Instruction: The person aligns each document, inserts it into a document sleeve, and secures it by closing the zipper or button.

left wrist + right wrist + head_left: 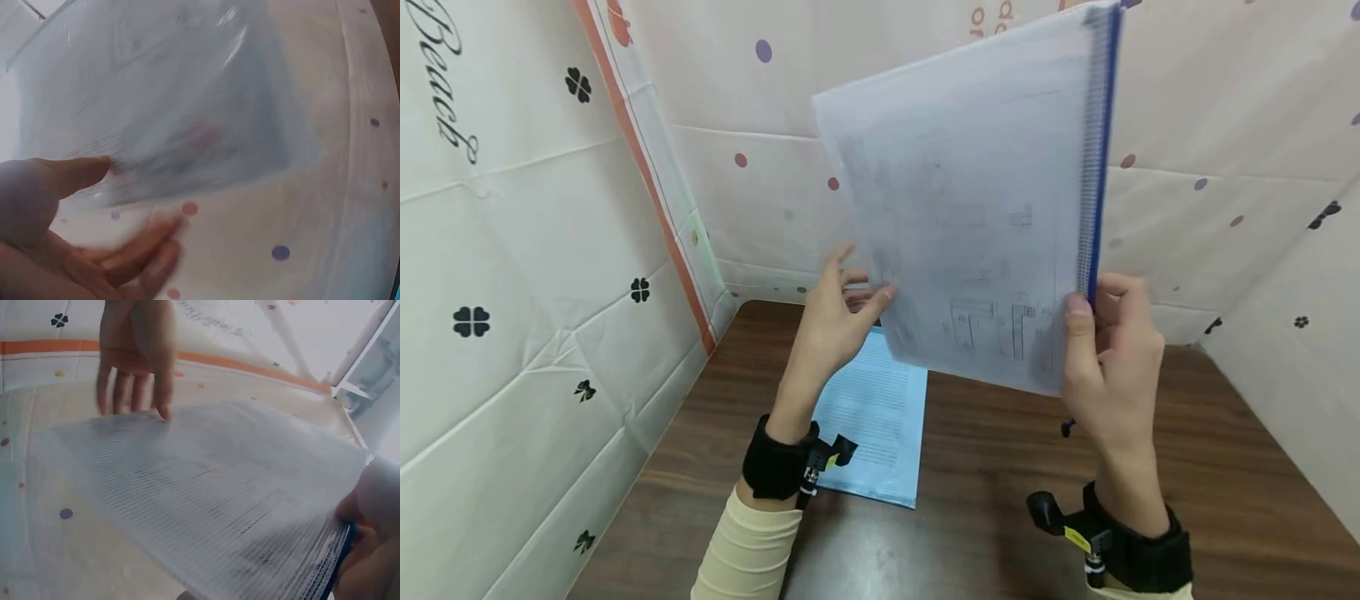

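Above the far half of the brown table (1015, 467), a translucent zip pouch (977, 200) is held upright and tilted, its blue zipper edge (1101, 158) running along the right side. The right hand (1108, 367) pinches the pouch at the lower end of that zipper edge, thumb in front and fingers curled behind, so it seems to carry the pouch's weight. The left hand (835, 321) is spread, fingers fairly straight, with the thumb tip touching the pouch's lower left edge; it looks more like steadying than gripping. Printed sheets show faintly through the plastic, probably why the pouch is raised toward the eyes. The wrist views show the same pouch close up (219, 494), with the left hand's fingertips (164, 411) at its far edge. Flat on the table below the left hand lies a light blue printed sheet (872, 417). Patterned fabric walls (535, 250) enclose the table on three sides.
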